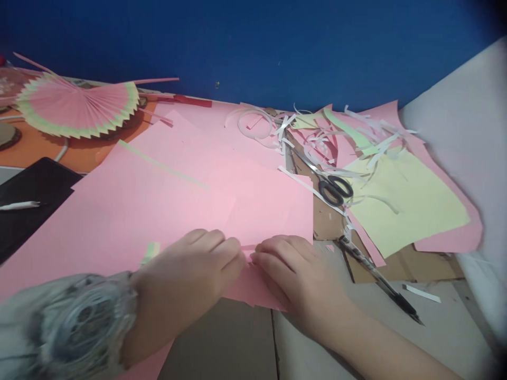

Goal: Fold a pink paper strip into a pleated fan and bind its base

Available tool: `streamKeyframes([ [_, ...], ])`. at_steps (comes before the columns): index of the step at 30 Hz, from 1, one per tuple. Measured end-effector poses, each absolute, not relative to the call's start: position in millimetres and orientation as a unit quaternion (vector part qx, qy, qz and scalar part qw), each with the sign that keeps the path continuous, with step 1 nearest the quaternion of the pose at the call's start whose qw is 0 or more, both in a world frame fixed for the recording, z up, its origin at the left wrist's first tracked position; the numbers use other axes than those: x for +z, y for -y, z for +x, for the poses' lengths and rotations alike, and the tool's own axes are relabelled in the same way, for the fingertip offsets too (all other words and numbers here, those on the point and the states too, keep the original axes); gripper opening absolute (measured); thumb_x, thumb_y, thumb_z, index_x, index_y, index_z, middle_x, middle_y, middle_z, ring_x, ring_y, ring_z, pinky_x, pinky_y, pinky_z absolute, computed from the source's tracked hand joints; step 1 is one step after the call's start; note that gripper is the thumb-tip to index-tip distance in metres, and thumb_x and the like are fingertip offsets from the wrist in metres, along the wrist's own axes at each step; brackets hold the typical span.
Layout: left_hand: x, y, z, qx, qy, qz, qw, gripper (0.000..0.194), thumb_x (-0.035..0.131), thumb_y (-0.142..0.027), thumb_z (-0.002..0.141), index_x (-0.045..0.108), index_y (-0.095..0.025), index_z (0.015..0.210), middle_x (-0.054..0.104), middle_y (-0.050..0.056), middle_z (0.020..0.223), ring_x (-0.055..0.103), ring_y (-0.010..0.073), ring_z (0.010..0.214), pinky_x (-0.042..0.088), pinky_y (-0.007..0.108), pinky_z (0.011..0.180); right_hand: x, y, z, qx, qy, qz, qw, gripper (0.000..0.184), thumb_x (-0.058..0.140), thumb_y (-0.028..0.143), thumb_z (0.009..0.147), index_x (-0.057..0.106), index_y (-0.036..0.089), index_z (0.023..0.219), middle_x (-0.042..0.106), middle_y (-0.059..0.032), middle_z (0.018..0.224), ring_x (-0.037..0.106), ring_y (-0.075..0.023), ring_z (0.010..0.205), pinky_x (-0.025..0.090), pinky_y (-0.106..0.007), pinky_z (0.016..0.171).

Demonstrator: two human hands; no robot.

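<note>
Both hands meet at the near edge of a pink paper sheet (273,206), which lies over larger pink sheets. My left hand (206,258), with a clear-cased watch (89,319) on its wrist, has its fingers curled down on a narrow folded strip at that edge. Opposite it, my right hand (295,266) pinches the same strip, its fingertips almost touching the left ones. The fingertips partly hide the fold. A small green-and-yellow paper piece (151,252) shows beside the left hand, and a thin green strip (166,166) lies farther up the pink paper.
Black-handled scissors (335,190) lie on cardboard among white paper scraps (380,150). A pale yellow sheet (412,200) and a pen (380,279) are at the right. A pleated pink paper fan (79,108) stands back left, near a black flat object (35,206). A blue wall (253,47) closes the back.
</note>
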State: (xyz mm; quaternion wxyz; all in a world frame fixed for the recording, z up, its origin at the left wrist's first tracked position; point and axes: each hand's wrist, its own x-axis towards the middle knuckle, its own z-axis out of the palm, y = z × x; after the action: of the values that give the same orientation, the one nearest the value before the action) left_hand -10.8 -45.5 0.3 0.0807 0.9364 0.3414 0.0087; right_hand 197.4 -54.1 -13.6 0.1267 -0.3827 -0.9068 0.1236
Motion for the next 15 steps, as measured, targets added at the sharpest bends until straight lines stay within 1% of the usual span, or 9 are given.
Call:
streamKeyframes([
  [2, 0.6, 41.0, 0.2, 0.011, -0.336, 0.94, 0.064, 0.017, 0.045, -0.003, 0.076, 0.049, -0.019, 0.074, 0.05, -0.001, 0.073, 0.05, 0.0173, 0.066, 0.041, 0.032, 0.059, -13.5, 54.7, 196.5, 0.14, 0.902, -0.388, 0.125, 0.017, 0.043, 0.013, 0.087, 0.057, 0.017, 0.096, 0.059, -0.0062, 0.093, 0.049, -0.0182, 0.09, 0.04, -0.034, 0.078],
  [4, 1.1, 39.9, 1.9, -0.011, -0.341, 0.939, 0.036, 0.018, 0.044, -0.002, 0.073, 0.045, -0.02, 0.07, 0.047, 0.0, 0.071, 0.048, 0.0173, 0.063, 0.04, 0.031, 0.055, -12.9, 53.6, 195.9, 0.155, 0.895, -0.4, 0.121, 0.016, 0.043, 0.013, 0.087, 0.057, 0.018, 0.09, 0.057, -0.0056, 0.089, 0.049, -0.0177, 0.086, 0.04, -0.033, 0.075],
  [6, 2.0, 41.7, -4.0, -0.056, -0.327, 0.944, -0.002, 0.018, 0.046, -0.001, 0.07, 0.046, -0.02, 0.07, 0.045, 0.0, 0.07, 0.047, 0.0185, 0.065, 0.04, 0.031, 0.054, -11.8, 51.4, 195.5, 0.181, 0.88, -0.421, 0.126, 0.014, 0.044, 0.015, 0.088, 0.057, 0.018, 0.084, 0.055, -0.0052, 0.085, 0.048, -0.0168, 0.081, 0.041, -0.031, 0.071],
  [8, 2.8, 45.2, -14.4, -0.117, -0.298, 0.946, -0.053, 0.02, 0.048, 0.0, 0.065, 0.049, -0.02, 0.07, 0.044, 0.001, 0.069, 0.047, 0.0209, 0.069, 0.042, 0.033, 0.057, -10.8, 49.1, 195.6, 0.215, 0.862, -0.437, 0.139, 0.013, 0.045, 0.018, 0.089, 0.057, 0.018, 0.083, 0.054, -0.0052, 0.083, 0.047, -0.0161, 0.079, 0.041, -0.031, 0.069],
  [10, 2.5, 49.5, -26.3, -0.156, -0.292, 0.94, -0.079, 0.024, 0.049, 0.003, 0.061, 0.05, -0.02, 0.065, 0.042, 0.001, 0.065, 0.045, 0.0206, 0.066, 0.041, 0.033, 0.058, -10.2, 47.6, 196.1, 0.242, 0.852, -0.441, 0.147, 0.015, 0.045, 0.019, 0.089, 0.057, 0.017, 0.082, 0.053, -0.0051, 0.082, 0.047, -0.0161, 0.079, 0.041, -0.031, 0.07],
  [11, 1.8, 51.5, -32.3, -0.161, -0.307, 0.935, -0.078, 0.026, 0.047, 0.005, 0.061, 0.051, -0.02, 0.064, 0.041, 0.0, 0.065, 0.045, 0.0196, 0.065, 0.042, 0.033, 0.06, -10.2, 47.2, 196.5, 0.249, 0.849, -0.441, 0.149, 0.015, 0.045, 0.018, 0.089, 0.057, 0.017, 0.081, 0.053, -0.005, 0.082, 0.047, -0.016, 0.079, 0.041, -0.031, 0.07],
  [13, -0.9, 54.7, -43.6, -0.118, -0.327, 0.936, -0.063, 0.028, 0.044, 0.007, 0.064, 0.053, -0.02, 0.063, 0.042, 0.0, 0.066, 0.048, 0.0195, 0.07, 0.042, 0.033, 0.067, -10.7, 47.1, 197.4, 0.257, 0.847, -0.44, 0.153, 0.015, 0.044, 0.016, 0.089, 0.057, 0.017, 0.081, 0.052, -0.0048, 0.082, 0.046, -0.0158, 0.08, 0.041, -0.03, 0.069],
  [15, -3.8, 56.2, -53.9, -0.072, -0.379, 0.922, -0.011, 0.026, 0.046, 0.004, 0.069, 0.054, -0.02, 0.065, 0.044, -0.001, 0.069, 0.051, 0.0184, 0.075, 0.042, 0.032, 0.074, -11.9, 47.7, 198.5, 0.263, 0.846, -0.436, 0.161, 0.015, 0.044, 0.014, 0.089, 0.056, 0.017, 0.081, 0.052, -0.0047, 0.083, 0.046, -0.0154, 0.081, 0.041, -0.03, 0.07],
])
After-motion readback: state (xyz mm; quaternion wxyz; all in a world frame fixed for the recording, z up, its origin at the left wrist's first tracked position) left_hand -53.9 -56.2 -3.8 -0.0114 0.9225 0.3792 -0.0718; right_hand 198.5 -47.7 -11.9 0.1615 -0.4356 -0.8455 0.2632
